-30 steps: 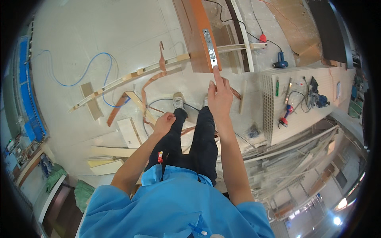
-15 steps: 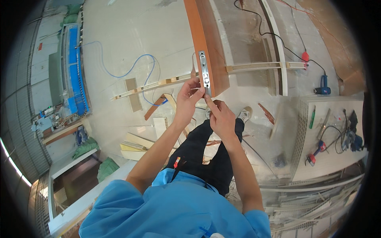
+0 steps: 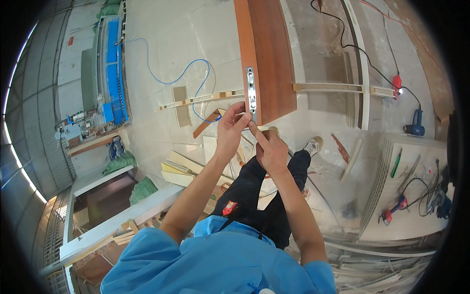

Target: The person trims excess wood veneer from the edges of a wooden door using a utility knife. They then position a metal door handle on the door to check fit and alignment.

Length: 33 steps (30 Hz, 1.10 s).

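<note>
A reddish-brown wooden door point(image 3: 275, 63) extends away from me, its narrow edge turned up. A silver lock faceplate point(image 3: 251, 88) is set in that edge near its close end. At the plate's lower end, my left hand point(image 3: 231, 133) has its thumb and fingers pinched together; whatever they hold is too small to make out. The index finger of my right hand point(image 3: 270, 151) reaches to the same spot, almost meeting the left thumb. Its other fingers are curled, and I cannot see what is inside them.
A pale support rail point(image 3: 333, 87) runs crosswise by the door. Wood offcuts point(image 3: 183, 166) and a blue air hose point(image 3: 188, 67) lie on the floor at left. To the right are a blue heat gun point(image 3: 415, 123), a red-and-blue power tool point(image 3: 393, 210) and a green-handled tool point(image 3: 396, 163) on a pale stack.
My view has shifted, so the door and the floor items appear lower and farther right. My hands stay at the lower end of the lock plate.
</note>
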Motion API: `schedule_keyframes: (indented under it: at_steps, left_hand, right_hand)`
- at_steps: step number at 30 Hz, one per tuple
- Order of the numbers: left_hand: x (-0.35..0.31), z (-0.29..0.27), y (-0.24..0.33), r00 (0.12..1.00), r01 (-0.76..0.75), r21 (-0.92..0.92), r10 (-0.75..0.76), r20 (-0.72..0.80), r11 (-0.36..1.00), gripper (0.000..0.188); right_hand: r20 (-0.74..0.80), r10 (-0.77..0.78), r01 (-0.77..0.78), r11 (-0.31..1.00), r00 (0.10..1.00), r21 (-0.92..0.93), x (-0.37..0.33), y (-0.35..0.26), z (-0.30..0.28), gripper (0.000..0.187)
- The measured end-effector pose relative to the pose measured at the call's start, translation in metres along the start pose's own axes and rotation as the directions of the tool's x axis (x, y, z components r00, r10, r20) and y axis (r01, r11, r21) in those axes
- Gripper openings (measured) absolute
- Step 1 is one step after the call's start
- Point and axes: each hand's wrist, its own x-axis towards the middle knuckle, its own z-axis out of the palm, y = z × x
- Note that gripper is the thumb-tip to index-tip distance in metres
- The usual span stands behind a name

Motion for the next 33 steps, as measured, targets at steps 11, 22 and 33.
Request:
schedule_keyframes:
  at_steps: [11,22,33]
  left_hand:
    - [0.0,0.01,0.006,0.988,0.11,-0.032,-0.113,-0.102,0.993,0.035]
    - [0.05,0.013,0.042,0.968,0.246,0.129,-0.237,-0.082,0.961,0.042]
    - [0.093,0.01,0.079,0.959,0.28,0.288,-0.283,-0.031,0.916,0.04]
  right_hand:
    - [0.002,0.003,-0.003,0.999,1.0,-0.051,0.001,-0.004,-0.005,0.075]
    - [-0.001,-0.016,0.016,0.999,1.0,-0.037,0.002,-0.003,-0.007,0.071]
    - [-0.045,-0.052,0.051,0.998,0.998,-0.022,0.005,0.001,0.002,0.071]
